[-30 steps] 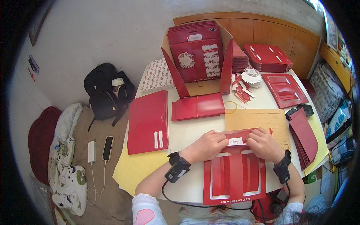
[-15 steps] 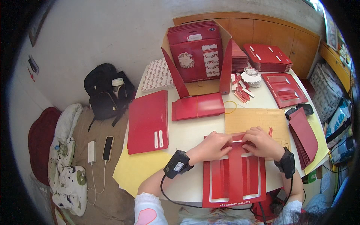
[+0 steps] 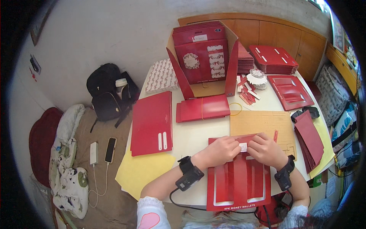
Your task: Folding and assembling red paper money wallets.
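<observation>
A flat red wallet pack (image 3: pixel 239 187) with two long cut-out windows lies in front of me, over the near table edge. At its upper part sits a small white tag (image 3: pixel 243 147). My left hand (image 3: pixel 219 151) is closed with its fingertips at the tag's left side. Closed as well, my right hand (image 3: pixel 268 150) pinches at the tag's right side. The curled fingers hide the tag's edges and much of the pack's upper strip. Under and beyond the pack lies a tan cardboard sheet (image 3: pixel 263 121).
A red display box (image 3: pixel 232 68) stands at the back, filled with packs. Banded red wallets (image 3: pixel 204 108) lie before it, red sheets (image 3: pixel 152 122) to the left. Loose tags (image 3: pixel 247 97), stacked red packs (image 3: pixel 272 57) and dark red wallets (image 3: pixel 309 139) sit right.
My hands have turned, and the white tag between them shows its broad face instead of a thin strip. The left hand has shifted slightly down. The pack has stayed nearly in place.
</observation>
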